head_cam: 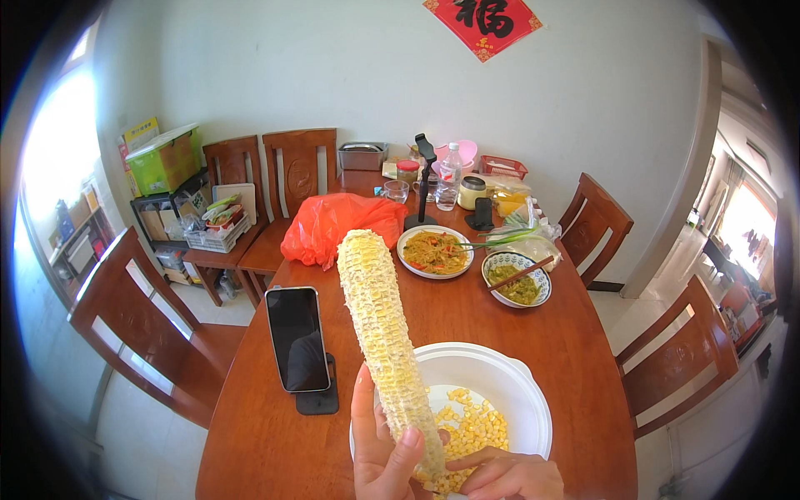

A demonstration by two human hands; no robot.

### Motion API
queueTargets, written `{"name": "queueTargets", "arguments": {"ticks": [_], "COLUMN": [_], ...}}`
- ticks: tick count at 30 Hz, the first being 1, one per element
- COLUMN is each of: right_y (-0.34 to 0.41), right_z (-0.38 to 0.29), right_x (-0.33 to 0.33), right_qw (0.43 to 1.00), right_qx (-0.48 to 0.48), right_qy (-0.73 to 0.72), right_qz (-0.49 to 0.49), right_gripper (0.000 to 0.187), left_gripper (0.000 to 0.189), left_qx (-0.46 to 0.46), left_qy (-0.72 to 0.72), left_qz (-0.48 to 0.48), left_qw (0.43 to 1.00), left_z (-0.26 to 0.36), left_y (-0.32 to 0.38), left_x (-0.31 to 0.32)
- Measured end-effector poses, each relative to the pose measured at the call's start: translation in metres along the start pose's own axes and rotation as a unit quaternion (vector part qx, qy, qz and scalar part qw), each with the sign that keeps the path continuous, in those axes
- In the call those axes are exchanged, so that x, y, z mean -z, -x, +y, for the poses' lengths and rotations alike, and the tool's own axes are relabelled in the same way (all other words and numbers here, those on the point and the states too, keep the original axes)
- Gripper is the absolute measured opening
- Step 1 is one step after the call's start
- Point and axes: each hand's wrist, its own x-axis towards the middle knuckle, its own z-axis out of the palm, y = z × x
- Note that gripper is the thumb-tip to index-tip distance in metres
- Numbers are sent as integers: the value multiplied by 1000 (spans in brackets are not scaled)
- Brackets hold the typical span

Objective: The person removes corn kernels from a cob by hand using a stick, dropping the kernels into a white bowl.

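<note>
My left hand (pixel 389 459) holds a bare corn cob (pixel 381 331) by its lower end, tilted up above the near side of the table. Nearly all of the cob that shows is stripped of kernels. Below and behind it stands a white plastic basin (pixel 528 400) with loose yellow corn kernels (pixel 478 425) inside. My right hand (pixel 509 475) is low over the basin's near part, close to the cob's lower end, its fingers bent around a small pale object that is mostly cut off by the picture's bottom edge.
A phone (pixel 298 340) leans on a black stand left of the basin. Beyond lie a red plastic bag (pixel 340 225), a plate of noodle-like food (pixel 435 252), a bowl with chopsticks (pixel 516 280), a black phone holder (pixel 427 181) and a water bottle (pixel 449 178). Wooden chairs (pixel 147 319) flank the table.
</note>
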Motion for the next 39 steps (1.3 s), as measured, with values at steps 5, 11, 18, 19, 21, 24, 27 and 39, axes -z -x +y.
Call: {"name": "queueTargets", "arguments": {"ticks": [5,11,18,19,21,24,27,39], "right_y": [-2,-1,1,0,-4,-3,-3,-1], "right_z": [-5,-9,-6,-8,-14,-13,-15,-12], "right_x": [0,0,-3,-2,3,2,1,1], "right_qw": [999,995,990,988,978,982,983,996], "right_qx": [-36,-90,-88,-126,-200,-187,-180,-87], "right_qy": [-21,-36,-95,-80,-50,-33,-45,30], "right_qz": [27,19,50,25,-26,-16,-6,-7], "right_gripper": [14,14,10,9,11,18,13,14], "left_gripper": [65,68,64,64,64,65,66,62], "left_qx": [-20,-11,-35,-26,-8,19,16,4], "left_qy": [-6,-31,-4,2,13,20,18,27], "left_qz": [-68,-63,-124,-126,-129,-123,-122,-130], "left_qw": [997,997,992,992,992,992,992,991], "left_z": [-4,-2,-4,-4,-2,3,2,-5], "left_y": [4,3,7,8,11,14,14,14], "left_x": [8,8,10,11,11,7,8,6]}}
